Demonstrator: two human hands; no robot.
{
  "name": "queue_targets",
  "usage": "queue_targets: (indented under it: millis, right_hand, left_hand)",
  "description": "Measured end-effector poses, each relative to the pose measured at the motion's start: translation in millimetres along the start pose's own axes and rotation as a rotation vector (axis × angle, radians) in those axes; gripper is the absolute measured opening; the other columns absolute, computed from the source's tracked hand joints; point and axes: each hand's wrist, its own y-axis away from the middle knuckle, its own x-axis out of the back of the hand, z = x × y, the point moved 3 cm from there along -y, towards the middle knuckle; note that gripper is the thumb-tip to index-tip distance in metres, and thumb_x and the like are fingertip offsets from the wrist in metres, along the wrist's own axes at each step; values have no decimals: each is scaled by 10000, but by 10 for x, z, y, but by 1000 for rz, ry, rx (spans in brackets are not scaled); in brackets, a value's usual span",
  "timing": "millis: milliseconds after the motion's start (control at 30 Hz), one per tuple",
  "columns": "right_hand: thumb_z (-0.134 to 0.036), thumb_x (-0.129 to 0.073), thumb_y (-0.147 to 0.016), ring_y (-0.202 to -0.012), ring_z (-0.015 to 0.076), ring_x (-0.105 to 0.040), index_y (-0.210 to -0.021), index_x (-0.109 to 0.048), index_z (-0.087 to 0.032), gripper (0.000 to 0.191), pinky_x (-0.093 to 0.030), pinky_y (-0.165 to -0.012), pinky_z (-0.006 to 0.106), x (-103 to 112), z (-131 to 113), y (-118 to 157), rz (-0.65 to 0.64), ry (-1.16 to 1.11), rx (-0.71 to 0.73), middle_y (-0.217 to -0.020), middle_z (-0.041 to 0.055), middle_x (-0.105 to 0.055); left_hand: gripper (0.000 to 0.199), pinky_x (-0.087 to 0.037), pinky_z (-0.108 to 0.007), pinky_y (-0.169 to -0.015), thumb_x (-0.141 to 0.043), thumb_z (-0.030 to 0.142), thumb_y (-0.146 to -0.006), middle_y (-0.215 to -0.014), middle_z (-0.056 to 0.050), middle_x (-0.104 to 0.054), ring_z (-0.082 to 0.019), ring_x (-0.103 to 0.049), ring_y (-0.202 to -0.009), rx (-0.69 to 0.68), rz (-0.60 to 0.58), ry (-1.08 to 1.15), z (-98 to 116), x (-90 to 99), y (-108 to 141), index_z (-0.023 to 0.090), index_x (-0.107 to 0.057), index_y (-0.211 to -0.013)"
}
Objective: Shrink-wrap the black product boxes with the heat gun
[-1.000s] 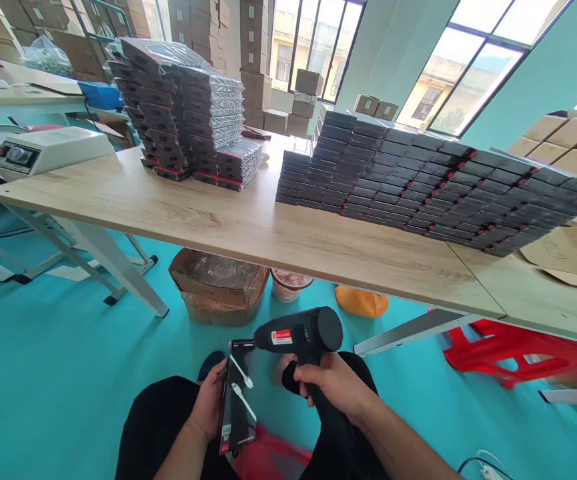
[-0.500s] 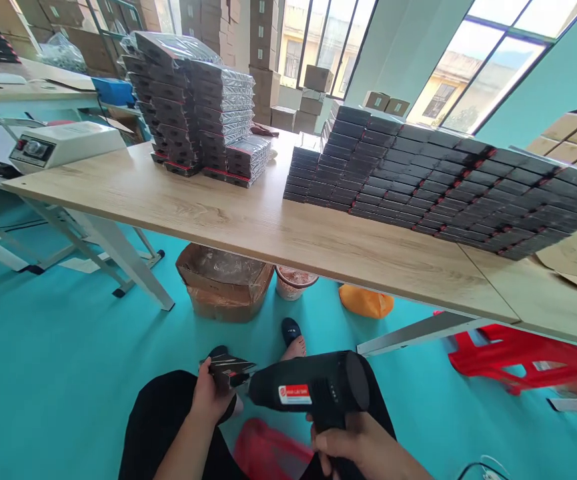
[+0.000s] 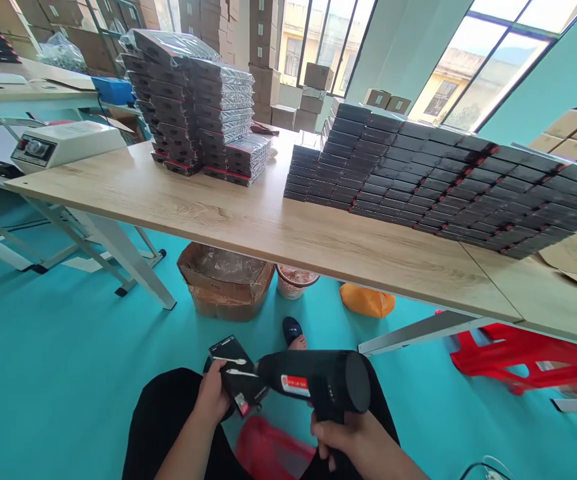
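My left hand (image 3: 213,393) grips a flat black box (image 3: 238,383) by its left edge, with its printed broad face turned up. My right hand (image 3: 341,443) is wrapped round the handle of a black heat gun (image 3: 313,379), which has a red and white label. The gun's nozzle points left and is right beside the box, overlapping its edge in this view; whether they touch I cannot tell. Both are held above my lap.
Wrapped boxes (image 3: 218,120) and a long stack of black boxes (image 3: 418,173) stand on the wooden table (image 3: 248,223). Below are a carton (image 3: 223,293), a bin (image 3: 293,283), an orange bag (image 3: 367,300) and a red stool (image 3: 528,363). A white machine (image 3: 68,147) sits left.
The black box in my left hand has turned from nearly edge-on to showing its broad printed face. The heat gun in my right hand has shifted only slightly.
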Motion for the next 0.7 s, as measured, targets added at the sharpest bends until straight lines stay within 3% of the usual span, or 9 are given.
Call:
queue_targets:
  millis: [67,200,367,467,600,700]
  right_hand:
    - [-374,-696,-686,-585,165,-541,-848,-631,-162,275,-461,-565,312,14,-69,-46,68,-50,73,-635,-10,-572]
    - [-283,-706,-650,-538,158,-546,-827,-621,-151,236,-444,-503,297,-55,-208,-164,-37,-89,89,-634,-2,-594]
    - [-290,-698,-670,-570,142,-554,-902,-631,-146,281,-461,-505,274,-1,-426,-318,60,-129,135,-711,1,-616]
    - [-264,-711,-654,-544,145,-560,-863,-640,-142,251,-455,-483,274,18,-486,-336,6,-114,113,-700,10,-634]
    - [-208,-697,-629,-491,150,-538,-807,-638,-149,197,-442,-465,275,-30,-378,-186,-156,-48,50,-550,-30,-571]
    - [-206,-676,-641,-523,142,-538,-748,-642,-154,123,-429,-505,272,-8,-166,0,-234,62,-48,-557,-17,-581]
  left_hand:
    - [217,-486,-265,-511,-630,46,-666,-602,22,-642,-169,-621,-485,-20,-52,-94,-51,-9,6,180,-653,-835]
    - [241,-471,-264,-528,-615,43,-625,-608,29,-644,-176,-632,-512,-55,-209,-293,-106,-57,48,186,-666,-812]
    - [115,-459,-295,-488,-563,81,-627,-527,18,-576,-181,-560,-448,-12,-218,-300,-48,-104,137,194,-578,-649]
    - [90,-492,-329,-513,-548,120,-657,-529,20,-554,-184,-540,-438,40,-231,-251,-11,-116,171,204,-573,-681]
    - [139,-509,-336,-534,-539,128,-670,-561,1,-560,-203,-584,-479,71,-243,-151,3,-138,166,184,-619,-768]
    - [222,-503,-305,-523,-514,95,-662,-581,-17,-581,-203,-618,-514,85,-229,-96,5,-150,147,164,-650,-823]
